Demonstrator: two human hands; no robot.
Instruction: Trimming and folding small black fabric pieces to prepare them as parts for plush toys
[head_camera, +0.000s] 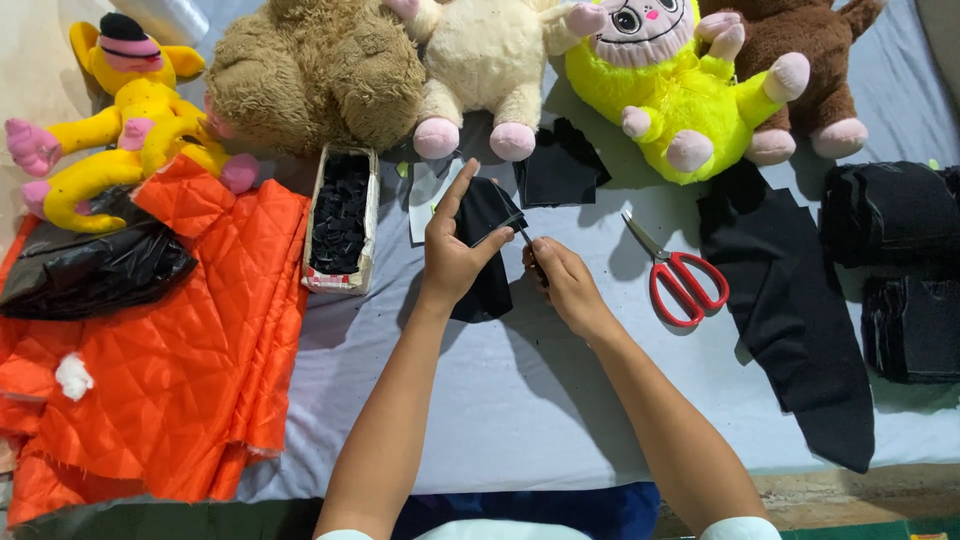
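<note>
1. The left hand (452, 255) pinches a folded piece of black cloth (484, 250) between thumb and fingers, forefinger stretched up along its edge, seemingly to keep the fold taut and flat above the bench (520, 400).
2. The right hand (562, 280) is curled closed around a thin dark tool (530, 246); its tip meets the cloth at the hand's 10 o'clock. What kind of tool it is, I cannot tell.
3. Red-handled scissors (676, 278) lie unheld at 3 o'clock of the right hand, within easy reach.
4. A small box of black scraps (342, 215) stands at 9 o'clock of the left hand, open end up.
5. More black cloth lies about: a square (560, 168) at 12 o'clock, a long strip (800, 330) and stacked pieces (890, 215) at 3 o'clock.
6. Plush toys (480, 60) line the far edge; orange quilted fabric (180, 340) covers the left side.
</note>
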